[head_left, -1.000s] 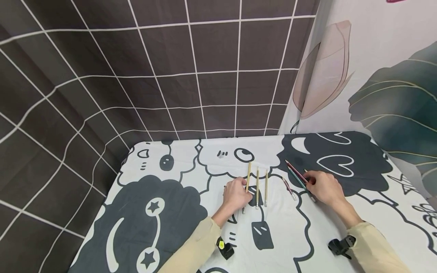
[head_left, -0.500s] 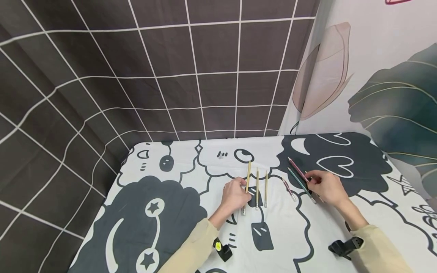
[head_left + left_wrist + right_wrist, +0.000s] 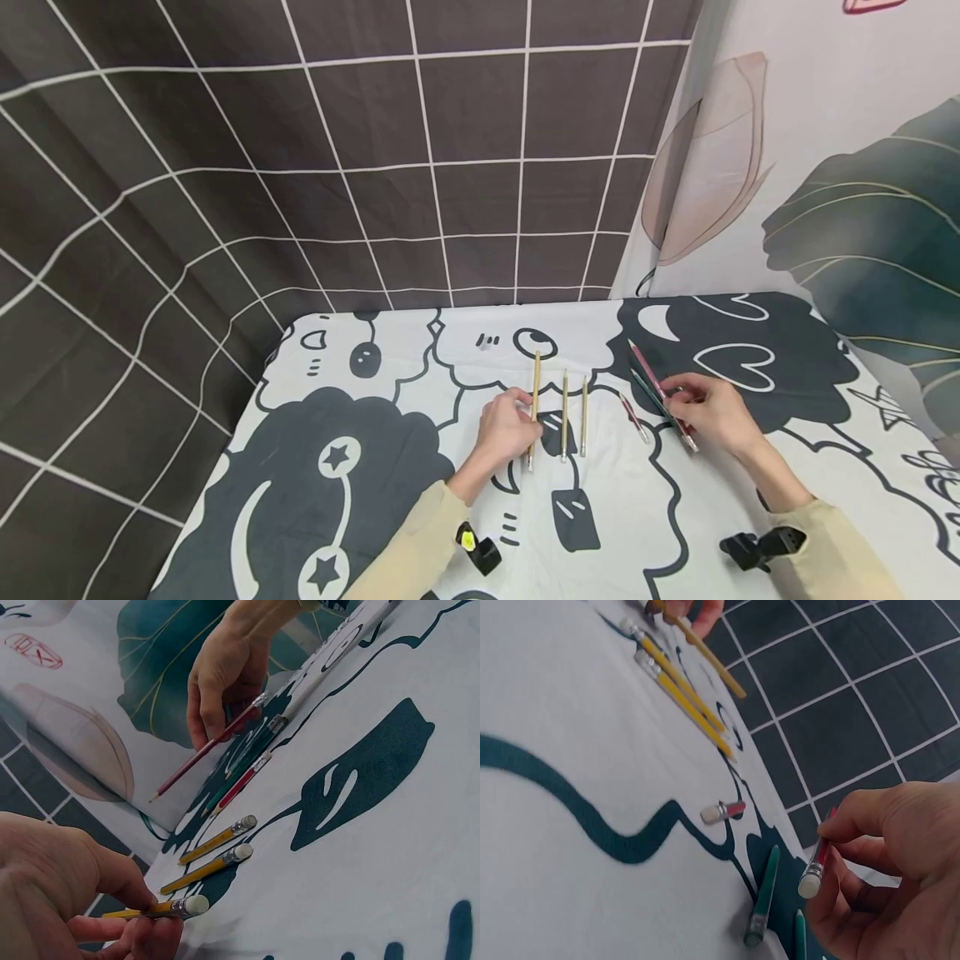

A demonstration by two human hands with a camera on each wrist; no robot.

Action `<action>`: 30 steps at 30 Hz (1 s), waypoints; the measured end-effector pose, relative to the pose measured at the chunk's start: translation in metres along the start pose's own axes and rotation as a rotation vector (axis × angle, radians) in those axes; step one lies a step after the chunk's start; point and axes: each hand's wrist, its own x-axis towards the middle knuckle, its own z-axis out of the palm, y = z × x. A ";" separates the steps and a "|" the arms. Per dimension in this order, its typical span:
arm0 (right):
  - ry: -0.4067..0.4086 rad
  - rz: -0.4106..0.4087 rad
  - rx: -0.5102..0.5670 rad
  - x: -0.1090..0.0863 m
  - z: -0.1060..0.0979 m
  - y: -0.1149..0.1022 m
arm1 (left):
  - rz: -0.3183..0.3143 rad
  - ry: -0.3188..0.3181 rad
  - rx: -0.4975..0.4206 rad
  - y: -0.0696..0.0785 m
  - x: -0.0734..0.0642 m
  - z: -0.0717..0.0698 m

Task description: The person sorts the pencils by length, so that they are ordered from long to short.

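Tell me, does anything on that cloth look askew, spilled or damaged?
One oddity: the short red pencil lies slanted on the cloth and looks shorter than the two yellow pencils, which lie neatly side by side. The longer red pencil in the right hand slants too, but it is held. I see no spill or damage.

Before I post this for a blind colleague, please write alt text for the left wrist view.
A left hand pinches an eraser-topped yellow pencil over a dark-printed white cloth. Beyond lie two more yellow pencils, a short red pencil and a dark green pencil; farther off, a right hand holds a long red pencil.
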 end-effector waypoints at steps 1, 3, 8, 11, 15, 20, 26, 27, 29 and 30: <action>-0.006 0.001 0.026 0.000 0.001 -0.001 | -0.001 0.000 -0.007 -0.001 0.000 -0.001; -0.015 -0.002 0.070 -0.001 0.003 -0.004 | -0.005 0.003 -0.026 -0.002 -0.001 -0.003; -0.028 -0.008 0.131 -0.002 0.009 -0.014 | -0.013 0.009 -0.059 -0.005 -0.002 -0.009; -0.040 0.003 0.162 -0.002 0.012 -0.019 | -0.031 0.011 -0.076 -0.007 -0.002 -0.012; -0.064 0.021 0.204 -0.002 0.018 -0.024 | -0.051 0.021 -0.101 -0.009 -0.003 -0.015; -0.084 0.027 0.261 -0.003 0.027 -0.033 | -0.063 0.031 -0.123 -0.014 -0.004 -0.022; -0.105 0.023 0.320 -0.002 0.037 -0.043 | -0.089 0.017 -0.125 -0.021 -0.006 -0.033; -0.113 0.029 0.329 -0.001 0.039 -0.044 | -0.095 0.015 -0.128 -0.022 -0.007 -0.035; -0.126 0.042 0.343 -0.001 0.042 -0.046 | -0.105 0.014 -0.126 -0.025 -0.008 -0.038; -0.132 0.046 0.343 -0.001 0.044 -0.047 | -0.108 0.013 -0.127 -0.026 -0.009 -0.039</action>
